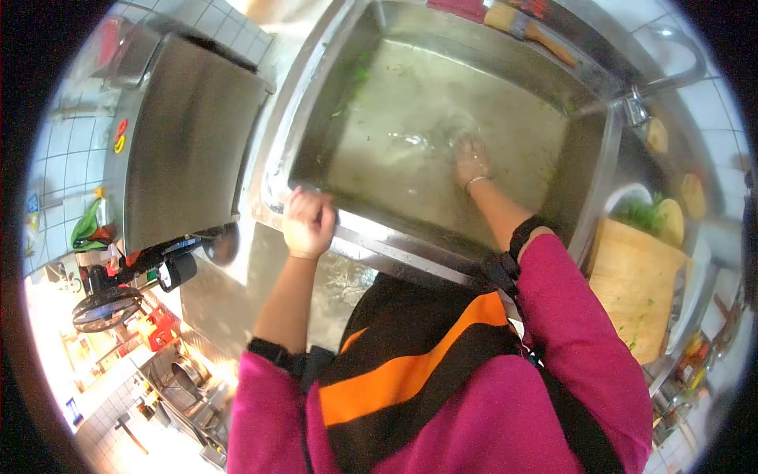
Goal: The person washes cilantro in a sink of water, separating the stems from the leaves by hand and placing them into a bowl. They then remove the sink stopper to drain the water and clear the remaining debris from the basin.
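A large metal sink (588, 158) holds cloudy water with small green bits floating in it. My right hand (472, 160) reaches down into the water near the middle of the sink; its fingertips are blurred under the surface, and whether they hold anything is hidden. Ripples spread just above those fingers. On the sink's near left rim rests my left hand (309, 221), its fingers curled in against the metal edge. Nothing else shows in that hand.
A brush (545, 41) with a wooden handle lies on the sink's far ledge, close to a red cloth (458, 8). At the right are a faucet (634, 107), a wooden board (636, 276) and green herbs (638, 213). A steel cabinet (193, 142) stands left.
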Motion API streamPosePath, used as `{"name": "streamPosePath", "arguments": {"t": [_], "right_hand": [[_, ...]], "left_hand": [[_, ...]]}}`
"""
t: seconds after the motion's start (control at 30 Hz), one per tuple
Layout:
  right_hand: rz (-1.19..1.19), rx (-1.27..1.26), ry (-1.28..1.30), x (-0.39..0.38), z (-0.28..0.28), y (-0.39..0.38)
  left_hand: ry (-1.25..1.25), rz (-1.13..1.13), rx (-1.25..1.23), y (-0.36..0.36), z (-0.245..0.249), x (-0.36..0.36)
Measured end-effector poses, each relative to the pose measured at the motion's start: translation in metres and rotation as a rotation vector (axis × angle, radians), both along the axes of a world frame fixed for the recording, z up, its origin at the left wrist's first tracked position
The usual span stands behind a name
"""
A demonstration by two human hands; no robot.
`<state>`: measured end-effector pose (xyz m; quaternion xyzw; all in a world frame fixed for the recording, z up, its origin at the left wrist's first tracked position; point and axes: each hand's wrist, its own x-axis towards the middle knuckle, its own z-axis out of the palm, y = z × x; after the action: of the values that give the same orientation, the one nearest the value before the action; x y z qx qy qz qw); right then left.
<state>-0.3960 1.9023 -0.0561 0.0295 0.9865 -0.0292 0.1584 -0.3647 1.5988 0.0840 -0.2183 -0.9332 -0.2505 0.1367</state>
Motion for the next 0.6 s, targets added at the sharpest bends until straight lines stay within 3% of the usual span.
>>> {"name": "streamPosePath", "arguments": {"t": [0.27,0.33,0.4,0.6], "right_hand": [[-0.059,-0.132,-0.253,-0.053,-0.02,-0.003],[-0.346,-0.053,0.266,-0.048,-0.058,-0.022],[-0.091,-0.104,0.013,-0.061,-0.03,-0.015],[-0.191,-0.245,-0.086,-0.045,0.017,-0.013]], "left_hand": [[-0.006,-0.031,-0.043,-0.001,0.003,0.002],[0.015,-0.097,0.006,0.005,0.002,-0.003],[0.006,-0.111,0.043,-0.002,0.004,-0.002],[-0.038,-0.088,-0.01,-0.002,0.008,0.0]]}}
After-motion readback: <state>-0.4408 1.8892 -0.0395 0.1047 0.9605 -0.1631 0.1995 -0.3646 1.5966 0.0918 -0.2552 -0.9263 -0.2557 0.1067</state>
